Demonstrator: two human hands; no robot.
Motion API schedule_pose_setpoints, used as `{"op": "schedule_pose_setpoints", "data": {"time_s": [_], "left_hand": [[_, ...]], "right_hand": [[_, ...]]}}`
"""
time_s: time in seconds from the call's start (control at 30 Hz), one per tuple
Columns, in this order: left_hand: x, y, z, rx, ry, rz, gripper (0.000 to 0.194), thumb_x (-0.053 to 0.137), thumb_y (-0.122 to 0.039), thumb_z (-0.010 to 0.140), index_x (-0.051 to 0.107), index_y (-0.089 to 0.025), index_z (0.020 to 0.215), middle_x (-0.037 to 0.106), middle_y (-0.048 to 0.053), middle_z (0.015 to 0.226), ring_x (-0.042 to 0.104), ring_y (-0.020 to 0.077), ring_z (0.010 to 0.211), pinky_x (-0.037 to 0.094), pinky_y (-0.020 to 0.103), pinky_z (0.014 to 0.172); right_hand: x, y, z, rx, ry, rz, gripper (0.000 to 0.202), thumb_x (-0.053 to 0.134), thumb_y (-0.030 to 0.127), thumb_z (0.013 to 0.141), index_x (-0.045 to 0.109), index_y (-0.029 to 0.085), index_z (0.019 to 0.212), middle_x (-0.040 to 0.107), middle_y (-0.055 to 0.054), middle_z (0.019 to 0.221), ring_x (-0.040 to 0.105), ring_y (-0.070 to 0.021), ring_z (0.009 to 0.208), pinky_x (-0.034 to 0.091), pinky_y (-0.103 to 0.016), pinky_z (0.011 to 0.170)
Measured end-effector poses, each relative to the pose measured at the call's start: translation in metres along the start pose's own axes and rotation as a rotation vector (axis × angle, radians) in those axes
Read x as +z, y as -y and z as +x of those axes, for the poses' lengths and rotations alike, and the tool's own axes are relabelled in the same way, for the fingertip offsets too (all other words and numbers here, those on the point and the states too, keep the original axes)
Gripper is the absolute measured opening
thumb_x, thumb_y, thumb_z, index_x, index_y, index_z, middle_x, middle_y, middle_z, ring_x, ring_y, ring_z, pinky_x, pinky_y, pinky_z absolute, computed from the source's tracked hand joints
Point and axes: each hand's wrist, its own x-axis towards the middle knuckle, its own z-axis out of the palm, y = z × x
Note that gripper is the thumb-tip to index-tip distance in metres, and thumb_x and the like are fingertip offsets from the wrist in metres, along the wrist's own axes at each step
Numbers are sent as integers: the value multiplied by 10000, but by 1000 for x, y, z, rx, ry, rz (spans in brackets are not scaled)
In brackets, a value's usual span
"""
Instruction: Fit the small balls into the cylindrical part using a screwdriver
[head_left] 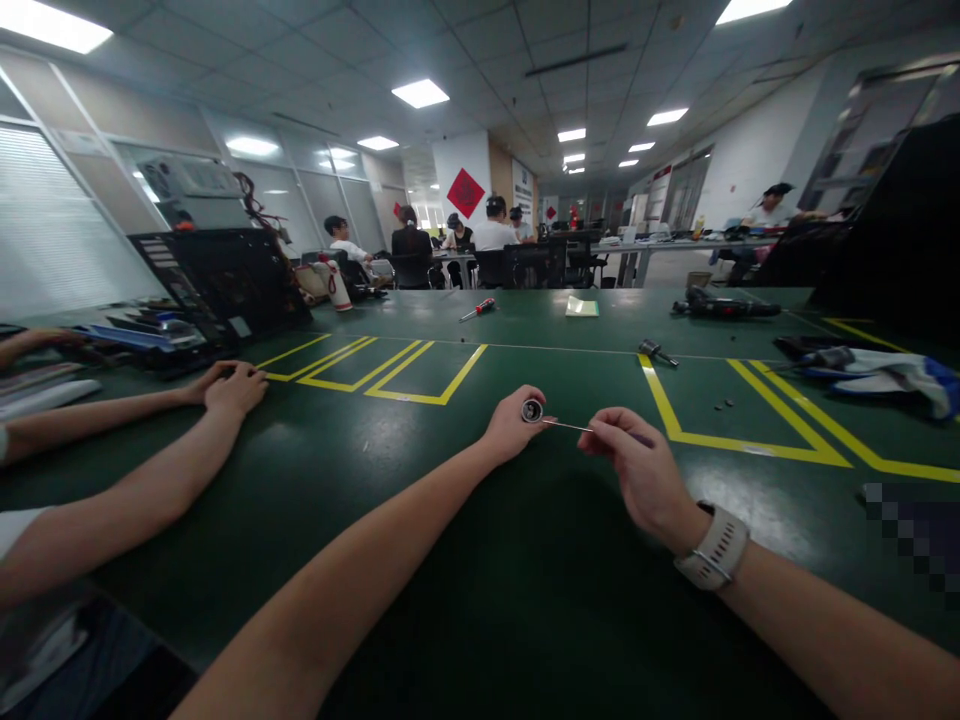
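Note:
Fingers of my left hand (514, 428) wrap round a small round metal part (532, 410), its open end facing the camera. My right hand (637, 465), with a pale watch on the wrist, pinches a thin tool (568, 426) with a slim metal shaft and a dark handle mostly hidden in the palm. The shaft points left, its tip at the fingers of my left hand just below the round part. Whether the tip touches the part cannot be made out. Both hands are above the green table (465, 560).
A red-handled screwdriver (480, 308), a yellowish pad (582, 307), a metal piece (658, 352), a black power tool (726, 303) and gloves (892, 372) lie farther back. Another person's hands (234, 387) rest at the left. Yellow tape (757, 448) marks the tabletop.

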Motion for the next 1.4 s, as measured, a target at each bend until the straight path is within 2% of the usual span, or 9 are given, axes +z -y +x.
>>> {"op": "schedule_pose_setpoints", "data": {"time_s": [0.17,0.33,0.53,0.77,1.0,1.23,1.4], "left_hand": [[0,-7,-3,16,59,178,185,667,-303,701,556,-164,751,541,-6,750,495,145,722,383,267,649],[-2,-16,-6,36,27,380,111,636,-254,729,562,-174,745,546,8,750,495,168,749,376,282,657],[-2,-18,-8,91,13,457,115,622,-281,752,567,-181,743,564,14,758,498,172,763,375,276,649],[0,-13,-8,146,39,394,125,626,-295,752,571,-183,747,562,6,756,506,156,762,386,261,668],[-1,-12,-8,105,23,226,162,627,-324,737,571,-172,746,563,-2,738,514,140,713,397,260,660],[0,-11,-8,71,50,72,172,639,-312,717,560,-160,736,552,-16,701,517,127,686,407,245,639],[0,-13,-8,89,23,171,177,635,-316,726,552,-162,700,547,-12,694,501,132,682,396,257,653]], "right_hand": [[-6,-8,-6,-19,52,-150,121,640,310,751,591,207,793,628,4,760,579,-155,757,431,-323,752],[-5,-13,-9,-61,106,-350,182,603,376,783,588,210,856,637,-25,857,579,-187,824,419,-341,743],[-3,-13,-11,-107,135,-506,208,556,412,813,589,214,866,618,-24,863,563,-186,811,404,-342,726],[-4,-17,-9,-28,137,-355,198,594,399,782,601,216,856,640,-27,894,560,-179,818,405,-324,717],[-3,-10,-9,119,103,-101,171,647,369,729,606,210,779,675,-30,856,562,-169,796,397,-308,708],[-2,-9,-9,134,108,-72,165,651,358,730,614,209,789,680,-35,886,562,-168,808,395,-307,719],[-2,-10,-9,85,99,-94,158,641,359,744,609,212,790,666,-26,859,553,-167,821,394,-301,716]]}}
